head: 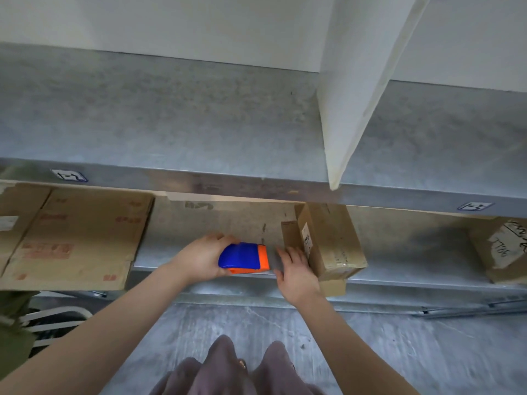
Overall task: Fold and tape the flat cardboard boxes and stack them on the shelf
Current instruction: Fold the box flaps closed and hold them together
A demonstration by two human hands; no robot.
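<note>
**Dispenser gripped at shelf edge**

Flats (77, 238) lie far left on the lower shelf (405, 252), overhanging its front edge. Left hand (199, 259) wraps the dispenser (243, 259) mid-shelf, probably lifting or parking it. Right hand (295, 270) is flat with straight fingers, just beside the upright box (330, 240); contact unclear. There is bare shelf between flats and box.

A blue and orange tape dispenser (243, 258) is being gripped by the left hand (199, 259) over the front edge of the lower shelf (176, 270). The right hand (295, 273) is being held flat, fingers straight, just beside a small cardboard box (328, 240). Further left, flat cardboard boxes (77, 238) are being carried by the same shelf.
</note>
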